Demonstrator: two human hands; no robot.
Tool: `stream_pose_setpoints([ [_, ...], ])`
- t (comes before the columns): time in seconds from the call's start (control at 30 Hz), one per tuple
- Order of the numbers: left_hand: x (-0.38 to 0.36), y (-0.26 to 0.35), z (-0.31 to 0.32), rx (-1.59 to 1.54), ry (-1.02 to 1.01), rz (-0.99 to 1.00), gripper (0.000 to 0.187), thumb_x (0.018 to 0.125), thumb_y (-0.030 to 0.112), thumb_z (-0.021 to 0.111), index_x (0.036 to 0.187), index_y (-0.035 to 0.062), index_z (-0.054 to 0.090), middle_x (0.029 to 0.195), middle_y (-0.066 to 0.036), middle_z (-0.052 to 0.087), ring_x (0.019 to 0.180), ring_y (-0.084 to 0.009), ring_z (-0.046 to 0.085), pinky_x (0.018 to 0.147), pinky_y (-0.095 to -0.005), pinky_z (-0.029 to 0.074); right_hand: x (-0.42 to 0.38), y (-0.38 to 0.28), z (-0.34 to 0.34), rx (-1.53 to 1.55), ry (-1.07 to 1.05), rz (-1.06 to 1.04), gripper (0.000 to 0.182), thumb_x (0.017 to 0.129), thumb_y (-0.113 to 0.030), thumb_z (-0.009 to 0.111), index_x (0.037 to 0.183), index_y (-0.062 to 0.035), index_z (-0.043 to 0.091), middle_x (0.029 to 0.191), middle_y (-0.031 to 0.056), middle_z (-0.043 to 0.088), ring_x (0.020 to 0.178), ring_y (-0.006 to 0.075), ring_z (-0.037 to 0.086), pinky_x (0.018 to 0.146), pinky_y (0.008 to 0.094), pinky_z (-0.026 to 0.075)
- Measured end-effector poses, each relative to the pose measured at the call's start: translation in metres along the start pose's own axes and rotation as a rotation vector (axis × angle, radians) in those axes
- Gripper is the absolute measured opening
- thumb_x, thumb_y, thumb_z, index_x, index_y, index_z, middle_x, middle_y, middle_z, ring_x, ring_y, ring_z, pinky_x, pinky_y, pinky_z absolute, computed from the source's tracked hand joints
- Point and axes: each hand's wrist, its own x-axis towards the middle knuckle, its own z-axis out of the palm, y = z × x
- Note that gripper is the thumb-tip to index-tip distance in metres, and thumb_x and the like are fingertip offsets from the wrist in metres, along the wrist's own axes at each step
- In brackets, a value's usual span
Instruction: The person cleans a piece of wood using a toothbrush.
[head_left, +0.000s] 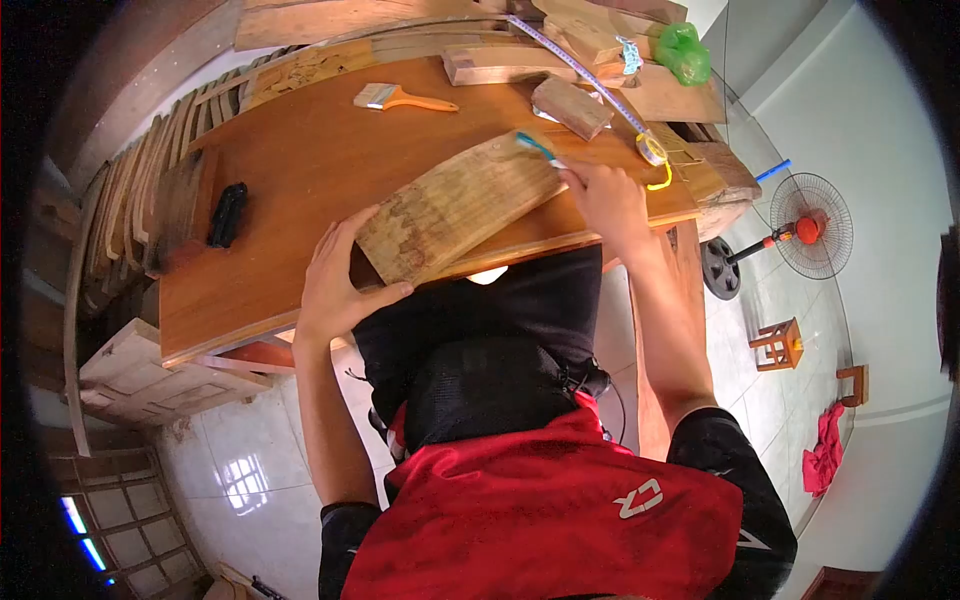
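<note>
A thick wooden board (pixel 460 205) with dark stains at its left end lies slantwise near the front edge of the wooden table (pixel 270 260). My left hand (pixel 335 275) grips the board's left end, its thumb along the near side and its fingers at the far corner. In my right hand (pixel 605 200) is a toothbrush (pixel 545 152) with a blue-green handle. The brush head is on the board's upper face, by its far right corner. My right fingers are closed around the handle and hide part of it.
A paintbrush (pixel 400 98), a black object (pixel 228 214), a wood block (pixel 572 106) and a tape measure (pixel 651 150) with its blade extended lie on the table. Planks (pixel 510 64) and a green plastic bag (pixel 682 54) are at the back. A fan (pixel 808 230) stands at the right.
</note>
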Motion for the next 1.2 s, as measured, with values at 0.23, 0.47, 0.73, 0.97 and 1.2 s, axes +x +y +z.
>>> stream_pose_setpoints([
  [0.23,0.007,-0.006,-0.006,0.018,0.009,0.031,0.104,0.066,0.041,0.099,0.153,0.0078,0.053,0.146,-0.021,0.064,0.139,-0.0426,0.057,0.125,-0.0516,0.037,-0.012,-0.034,-0.008,0.211,0.002,-0.229,0.03,0.108,-0.042,0.061,0.12,-0.023,0.081,0.086,0.0198,0.077,0.075,0.0412,0.076,0.067,0.057,0.06],
  [0.47,0.002,-0.006,0.001,-0.092,0.068,0.009,0.122,0.064,0.042,0.101,0.164,0.0085,0.04,0.149,-0.022,0.062,0.143,-0.0426,0.054,0.123,-0.0496,0.039,-0.023,-0.06,0.009,0.437,0.027,-0.524,0.033,0.109,-0.046,0.057,0.122,-0.0275,0.081,0.085,0.0179,0.077,0.076,0.0391,0.077,0.069,0.0535,0.062],
  [0.73,0.003,-0.021,0.01,-0.175,0.041,-0.027,0.126,0.061,0.042,0.102,0.166,0.0106,0.039,0.154,-0.021,0.058,0.145,-0.0394,0.054,0.122,-0.0486,0.042,-0.032,-0.073,0.003,0.096,-0.058,-0.467,0.023,0.105,-0.038,0.063,0.104,-0.0211,0.078,0.07,0.0144,0.07,0.062,0.0335,0.074,0.05,0.0523,0.056],
  [0.97,0.001,-0.018,0.006,-0.152,0.028,-0.038,0.125,0.061,0.044,0.102,0.164,0.0056,0.041,0.156,-0.022,0.057,0.145,-0.0396,0.054,0.122,-0.0478,0.041,-0.002,-0.035,0.021,0.069,0.194,-0.219,0.033,0.108,-0.044,0.059,0.121,-0.0226,0.081,0.078,0.0147,0.075,0.066,0.034,0.075,0.056,0.0468,0.06],
  [1.2,0.003,-0.001,-0.004,-0.077,0.024,-0.02,0.109,0.076,0.048,0.094,0.163,0.0054,0.043,0.161,-0.019,0.054,0.152,-0.0369,0.047,0.127,-0.0488,0.035,-0.007,-0.028,-0.001,0.306,-0.101,-0.225,0.027,0.106,-0.035,0.066,0.124,-0.0214,0.081,0.096,0.0205,0.078,0.085,0.0415,0.076,0.075,0.0521,0.061],
])
